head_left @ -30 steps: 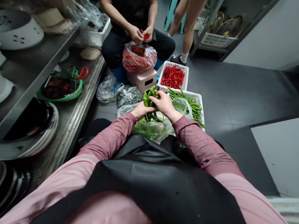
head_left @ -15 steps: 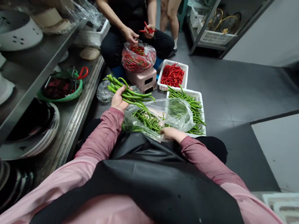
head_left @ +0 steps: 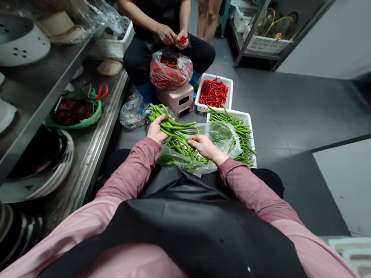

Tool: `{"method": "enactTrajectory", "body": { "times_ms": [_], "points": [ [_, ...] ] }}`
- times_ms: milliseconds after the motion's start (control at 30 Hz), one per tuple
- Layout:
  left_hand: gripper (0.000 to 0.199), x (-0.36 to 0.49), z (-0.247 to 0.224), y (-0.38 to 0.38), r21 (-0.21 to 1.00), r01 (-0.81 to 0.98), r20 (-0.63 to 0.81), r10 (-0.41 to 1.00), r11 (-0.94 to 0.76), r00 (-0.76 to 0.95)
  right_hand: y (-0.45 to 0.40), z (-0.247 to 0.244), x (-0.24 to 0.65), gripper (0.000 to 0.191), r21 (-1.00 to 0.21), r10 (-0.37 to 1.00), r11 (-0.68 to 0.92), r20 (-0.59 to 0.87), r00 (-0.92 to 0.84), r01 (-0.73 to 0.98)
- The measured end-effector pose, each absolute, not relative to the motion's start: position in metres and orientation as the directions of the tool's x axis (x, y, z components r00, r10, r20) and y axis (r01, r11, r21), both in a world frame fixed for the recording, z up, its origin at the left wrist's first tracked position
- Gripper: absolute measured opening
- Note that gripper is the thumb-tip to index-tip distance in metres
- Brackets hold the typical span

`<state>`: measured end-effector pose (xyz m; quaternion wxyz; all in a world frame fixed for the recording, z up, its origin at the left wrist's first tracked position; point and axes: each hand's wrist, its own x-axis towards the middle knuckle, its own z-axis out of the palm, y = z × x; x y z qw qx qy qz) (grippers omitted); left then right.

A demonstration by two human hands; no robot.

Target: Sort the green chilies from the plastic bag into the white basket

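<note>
A bunch of long green chili peppers (head_left: 176, 127) is gripped in my left hand (head_left: 157, 130), its tips pointing right. My right hand (head_left: 205, 146) pinches the end of a green chili at the right side of that bunch. Below both hands lies an open clear plastic bag (head_left: 177, 160) with more green chilies inside. Its raised edge (head_left: 229, 138) leans over a white basket (head_left: 248, 120) of green chilies to the right.
A co-worker (head_left: 150, 3) sits opposite, handling red chilies over a bag of red chilies (head_left: 170, 72) on a pink stool (head_left: 177, 98). A white basket of red chilies (head_left: 214, 92) stands beside it. Metal shelves (head_left: 51, 77) with dishes run along the left.
My right hand has risen from the bag to the bunch and now pinches a chili end. My left hand has shifted right and slightly down with the bunch. The co-worker's hands have come together.
</note>
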<state>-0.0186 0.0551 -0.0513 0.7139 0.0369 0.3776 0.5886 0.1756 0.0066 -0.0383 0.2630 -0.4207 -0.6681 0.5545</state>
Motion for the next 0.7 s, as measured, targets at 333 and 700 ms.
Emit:
{"method": "enactTrajectory", "body": {
  "times_ms": [333,700],
  "points": [
    [0.017,-0.044,-0.073,0.078,0.567,-0.798,-0.493,0.860,0.202,-0.133,0.020,-0.081,0.210,0.021,-0.792,0.910,0.109,-0.163,-0.381,0.600],
    [0.013,-0.032,-0.058,0.066,0.520,-0.785,-0.552,0.833,0.338,-0.008,0.005,-0.075,0.214,0.020,-0.779,0.717,-0.616,-0.494,-0.493,-0.115]
  ]
}}
